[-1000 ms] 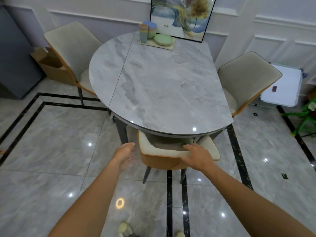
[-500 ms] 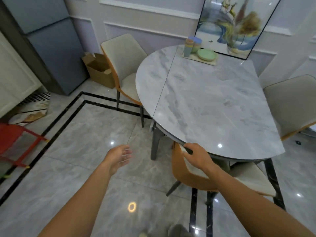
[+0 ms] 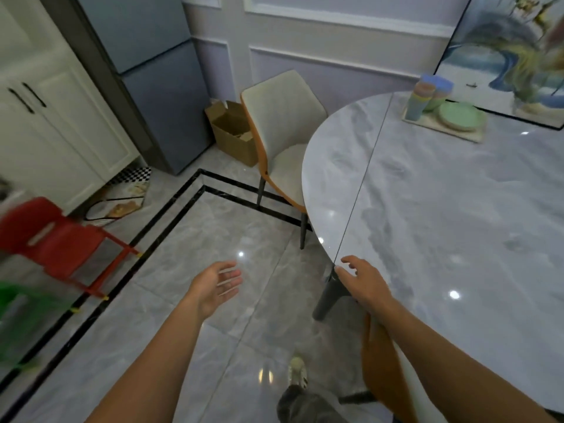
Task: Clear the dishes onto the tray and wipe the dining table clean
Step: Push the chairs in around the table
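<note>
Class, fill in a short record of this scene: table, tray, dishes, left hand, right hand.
table: grey marble top, bare apart from the tray
tray: pale, at far edge
dishes: stacked cups and green plate, on the tray
left hand: open, empty, over the floor
right hand: open, empty, at the table's near edge

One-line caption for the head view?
Both hands empty beside the cleared marble table; dishes stacked on the far tray.

Bare forearms — grey trouser leg (image 3: 305, 404), pale shoe (image 3: 297, 370)
</note>
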The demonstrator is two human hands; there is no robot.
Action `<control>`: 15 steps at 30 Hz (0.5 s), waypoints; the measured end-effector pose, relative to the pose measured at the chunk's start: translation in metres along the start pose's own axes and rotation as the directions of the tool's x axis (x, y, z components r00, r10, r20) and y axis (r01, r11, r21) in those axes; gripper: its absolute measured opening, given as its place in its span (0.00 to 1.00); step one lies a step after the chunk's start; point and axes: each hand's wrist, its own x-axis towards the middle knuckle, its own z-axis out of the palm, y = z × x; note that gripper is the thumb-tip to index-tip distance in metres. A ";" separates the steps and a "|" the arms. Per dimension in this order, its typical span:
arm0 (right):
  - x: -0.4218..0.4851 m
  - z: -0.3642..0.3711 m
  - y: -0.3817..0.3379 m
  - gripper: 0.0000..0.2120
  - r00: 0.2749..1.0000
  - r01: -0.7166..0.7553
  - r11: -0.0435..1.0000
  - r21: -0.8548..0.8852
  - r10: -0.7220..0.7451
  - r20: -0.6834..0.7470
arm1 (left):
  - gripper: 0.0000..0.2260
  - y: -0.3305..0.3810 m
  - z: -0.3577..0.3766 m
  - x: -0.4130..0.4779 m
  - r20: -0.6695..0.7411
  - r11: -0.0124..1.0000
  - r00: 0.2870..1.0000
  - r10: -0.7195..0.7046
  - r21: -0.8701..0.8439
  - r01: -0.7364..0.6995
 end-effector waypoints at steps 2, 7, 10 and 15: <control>0.028 -0.002 -0.016 0.23 1.000 -0.006 1.000 0.004 0.005 0.027 | 0.10 0.021 0.002 0.017 0.001 1.000 1.000 0.003 -0.010 -0.003; 0.104 -0.011 -0.062 0.26 0.994 0.070 0.998 0.002 -0.070 0.088 | 0.11 0.074 0.004 0.064 -0.035 0.999 0.999 0.006 -0.053 -0.008; 0.141 -0.010 -0.088 0.25 0.993 0.067 0.997 0.030 -0.070 0.098 | 0.11 0.099 0.002 0.091 -0.039 0.998 0.999 -0.003 -0.070 0.001; 0.206 -0.006 -0.139 0.12 0.984 -0.018 0.956 0.294 -0.034 0.172 | 0.13 0.153 -0.002 0.145 -0.019 0.997 1.000 -0.001 -0.082 0.000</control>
